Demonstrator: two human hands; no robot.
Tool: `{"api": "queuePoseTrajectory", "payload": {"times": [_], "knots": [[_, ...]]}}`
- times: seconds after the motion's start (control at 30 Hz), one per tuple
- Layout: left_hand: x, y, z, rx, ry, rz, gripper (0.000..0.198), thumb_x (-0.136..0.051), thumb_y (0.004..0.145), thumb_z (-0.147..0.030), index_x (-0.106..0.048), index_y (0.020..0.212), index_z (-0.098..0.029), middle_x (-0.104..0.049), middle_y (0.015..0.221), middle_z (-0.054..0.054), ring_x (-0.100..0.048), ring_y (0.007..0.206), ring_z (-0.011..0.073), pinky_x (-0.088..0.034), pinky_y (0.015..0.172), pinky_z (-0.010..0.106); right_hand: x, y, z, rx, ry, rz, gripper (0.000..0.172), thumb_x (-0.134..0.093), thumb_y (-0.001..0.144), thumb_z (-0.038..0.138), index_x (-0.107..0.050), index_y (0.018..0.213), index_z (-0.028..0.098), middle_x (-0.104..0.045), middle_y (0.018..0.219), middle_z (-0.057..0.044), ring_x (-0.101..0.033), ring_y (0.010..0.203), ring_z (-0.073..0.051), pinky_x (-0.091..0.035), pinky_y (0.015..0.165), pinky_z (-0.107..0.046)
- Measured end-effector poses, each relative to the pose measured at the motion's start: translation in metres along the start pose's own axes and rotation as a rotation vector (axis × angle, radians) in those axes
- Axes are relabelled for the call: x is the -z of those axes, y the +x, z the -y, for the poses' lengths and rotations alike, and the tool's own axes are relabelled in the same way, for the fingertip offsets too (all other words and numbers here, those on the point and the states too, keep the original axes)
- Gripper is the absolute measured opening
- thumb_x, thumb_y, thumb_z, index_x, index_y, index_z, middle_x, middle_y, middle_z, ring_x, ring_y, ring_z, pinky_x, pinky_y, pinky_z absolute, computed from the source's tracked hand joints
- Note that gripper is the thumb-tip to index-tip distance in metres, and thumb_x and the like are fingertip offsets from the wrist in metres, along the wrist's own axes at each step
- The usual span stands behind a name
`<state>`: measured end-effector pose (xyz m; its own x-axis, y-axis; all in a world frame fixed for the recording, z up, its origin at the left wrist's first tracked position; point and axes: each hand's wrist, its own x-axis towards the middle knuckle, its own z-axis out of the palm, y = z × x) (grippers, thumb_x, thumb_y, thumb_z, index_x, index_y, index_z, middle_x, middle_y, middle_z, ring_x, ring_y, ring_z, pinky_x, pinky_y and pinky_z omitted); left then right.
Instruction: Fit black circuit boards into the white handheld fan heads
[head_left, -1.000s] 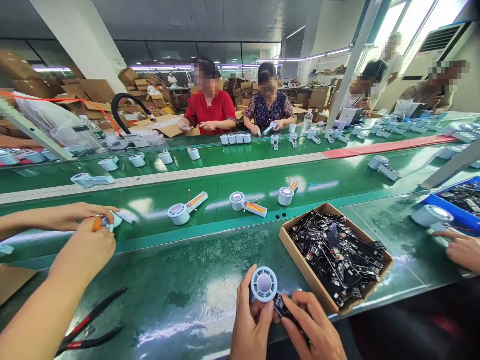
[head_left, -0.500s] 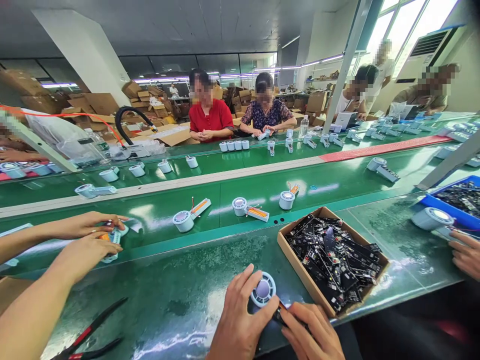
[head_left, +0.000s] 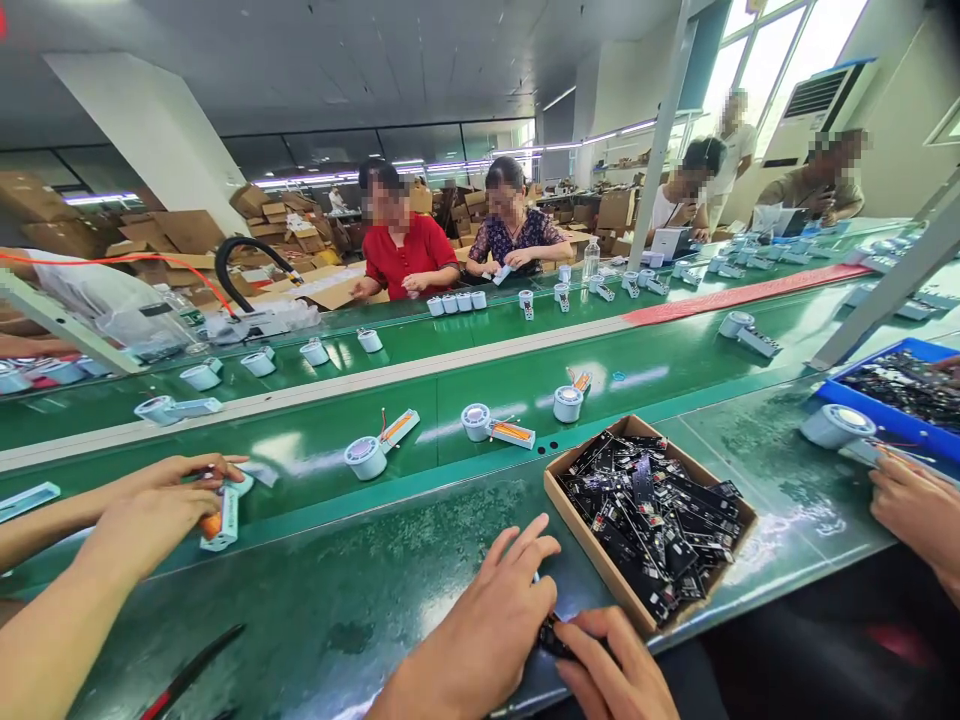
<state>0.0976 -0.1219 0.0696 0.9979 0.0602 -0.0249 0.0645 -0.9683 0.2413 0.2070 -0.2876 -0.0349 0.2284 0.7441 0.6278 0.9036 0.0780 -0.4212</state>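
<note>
My left hand [head_left: 487, 610] is curled over a light-blue handheld fan; only a sliver of the fan shows between the fingers, and the rest is hidden behind the hand. My right hand [head_left: 619, 665] pinches a small black circuit board [head_left: 553, 636] close beside the left fingertips, at the fan's handle end. Just beyond both hands stands a cardboard box [head_left: 592, 560] filled with black circuit boards [head_left: 652, 510]. Past it on the green belt sit open fans with orange wiring: one fan [head_left: 365, 457] at left, another fan [head_left: 475, 421] in the middle, and a third fan [head_left: 568, 403].
At left, a co-worker's hands [head_left: 157, 500] work on a fan with an orange part. A co-worker's hand [head_left: 919, 510] at right is near a fan [head_left: 836, 425] and a blue tray [head_left: 829, 385]. Red-handled pliers [head_left: 191, 675] lie at lower left. A metal post [head_left: 892, 265] rises at right.
My left hand has rolled over the fan, covering its round head that showed before. My right hand stays at the circuit board. The camera view has shifted slightly.
</note>
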Motion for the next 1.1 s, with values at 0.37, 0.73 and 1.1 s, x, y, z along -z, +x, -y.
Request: {"api": "queuePoseTrajectory", "payload": {"times": [0.37, 0.73, 1.1], "knots": [[-0.055, -0.033, 0.002, 0.027, 0.162, -0.619, 0.037, -0.056, 0.092, -0.005, -0.061, 0.123, -0.025, -0.041, 0.145, 0.015, -0.036, 0.145, 0.0368, -0.049, 0.108, 0.057, -0.005, -0.005, -0.007, -0.042, 0.045, 0.003, 0.027, -0.054, 0.098, 0.013, -0.061, 0.124, 0.015, -0.064, 0.097, -0.010, -0.068, 0.084, -0.018, -0.061, 0.076, -0.026], [-0.073, -0.040, 0.001, -0.010, 0.275, -0.739, 0.041, -0.053, 0.092, 0.002, -0.069, 0.120, -0.023, -0.048, 0.141, 0.011, -0.033, 0.144, 0.0446, -0.029, 0.116, 0.064, -0.007, -0.005, -0.008, -0.054, 0.044, -0.044, 0.022, -0.051, 0.102, 0.022, -0.062, 0.121, 0.019, -0.066, 0.103, -0.010, -0.071, 0.092, -0.018, -0.061, 0.083, -0.025], [-0.095, -0.030, -0.013, 0.202, 0.258, -0.779, 0.046, -0.055, 0.085, 0.009, -0.064, 0.114, -0.025, -0.049, 0.139, 0.013, -0.028, 0.149, 0.0420, -0.041, 0.110, 0.067, -0.007, -0.001, -0.007, -0.064, 0.032, -0.047, 0.022, -0.048, 0.104, 0.025, -0.064, 0.118, 0.020, -0.068, 0.102, -0.009, -0.072, 0.090, -0.019, -0.062, 0.081, -0.025]]}}
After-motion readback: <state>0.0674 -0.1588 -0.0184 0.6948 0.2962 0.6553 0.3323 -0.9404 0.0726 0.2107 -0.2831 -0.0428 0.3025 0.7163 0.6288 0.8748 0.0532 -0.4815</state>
